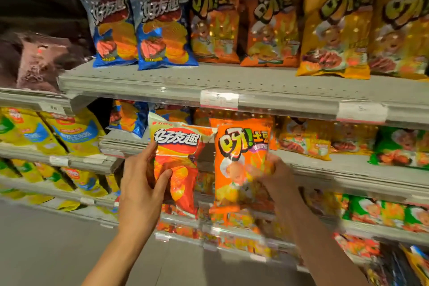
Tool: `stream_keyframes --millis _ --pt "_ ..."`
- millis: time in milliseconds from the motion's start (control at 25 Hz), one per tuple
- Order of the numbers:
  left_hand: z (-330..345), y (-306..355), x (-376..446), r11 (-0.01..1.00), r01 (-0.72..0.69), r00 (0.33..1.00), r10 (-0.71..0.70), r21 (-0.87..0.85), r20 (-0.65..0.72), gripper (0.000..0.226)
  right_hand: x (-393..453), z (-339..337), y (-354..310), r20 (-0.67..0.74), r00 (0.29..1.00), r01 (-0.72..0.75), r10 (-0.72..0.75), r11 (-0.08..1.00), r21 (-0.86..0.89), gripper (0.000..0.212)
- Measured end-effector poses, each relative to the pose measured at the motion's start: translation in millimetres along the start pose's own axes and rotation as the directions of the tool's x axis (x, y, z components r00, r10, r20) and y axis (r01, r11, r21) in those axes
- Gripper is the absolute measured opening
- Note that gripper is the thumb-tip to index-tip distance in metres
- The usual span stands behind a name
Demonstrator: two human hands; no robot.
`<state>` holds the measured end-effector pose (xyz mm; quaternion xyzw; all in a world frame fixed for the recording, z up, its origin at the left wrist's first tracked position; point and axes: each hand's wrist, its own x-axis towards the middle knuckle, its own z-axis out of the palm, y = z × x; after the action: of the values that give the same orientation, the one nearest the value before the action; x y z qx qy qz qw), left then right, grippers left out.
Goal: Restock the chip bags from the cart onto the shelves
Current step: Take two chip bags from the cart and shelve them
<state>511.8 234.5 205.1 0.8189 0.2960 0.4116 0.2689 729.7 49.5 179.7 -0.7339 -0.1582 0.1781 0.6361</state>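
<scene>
My left hand (141, 181) grips a red and white chip bag (183, 153) by its left side, thumb across the front. My right hand (276, 176) grips an orange chip bag (239, 158) by its right side. Both bags are held upright side by side in front of the second grey shelf (325, 165). The upper shelf (162, 81) carries two blue bags (139, 30), orange bags (216, 23) and yellow-orange bags (336, 34) standing at the back. The cart is out of view.
Yellow bags (55, 132) fill the shelves at the left, green bags (399, 146) stand at the right. Brown bags (32, 62) sit at upper left. Price tags (219, 98) line the shelf edges. Grey floor (46, 251) lies at lower left.
</scene>
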Motion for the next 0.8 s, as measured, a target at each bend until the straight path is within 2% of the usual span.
stream_keyframes --millis 80,120,200,360,480,640,800 --pt "6.1 -2.2 11.6 1.0 0.028 0.999 -0.028 0.007 -0.035 0.069 29.7 14.6 -10.6 0.077 0.996 0.032 -0.039 0.995 0.091 0.028" --pt "7.7 -3.8 16.5 0.999 0.041 0.998 -0.041 0.011 -0.047 0.07 46.2 21.9 -15.1 0.066 0.997 0.021 -0.03 0.99 0.137 0.029" --pt "9.6 -7.7 24.1 0.997 0.07 0.995 -0.069 0.02 -0.069 0.07 79.8 33.5 -23.6 0.006 0.999 -0.037 0.037 0.975 0.219 0.034" --pt "7.7 -13.2 34.1 0.994 0.094 0.993 -0.09 0.047 -0.08 0.069 126.7 54.3 -33.6 0.012 0.972 -0.223 0.236 0.9 0.374 0.045" --pt "5.5 -18.4 36.3 0.992 0.106 0.992 -0.101 0.062 -0.081 0.068 137.0 71.5 -30.0 0.003 0.968 -0.236 0.251 0.905 0.353 0.036" --pt "-3.8 -28.9 45.5 0.991 0.114 0.989 -0.107 0.071 -0.106 0.068 132.5 88.0 -18.2 0.021 0.986 -0.163 0.163 0.95 0.265 0.051" --pt "-19.7 -43.3 54.7 0.983 0.147 0.982 -0.133 0.108 -0.132 0.067 128.7 101.9 -19.8 0.032 0.996 -0.083 0.079 0.98 0.182 0.04"
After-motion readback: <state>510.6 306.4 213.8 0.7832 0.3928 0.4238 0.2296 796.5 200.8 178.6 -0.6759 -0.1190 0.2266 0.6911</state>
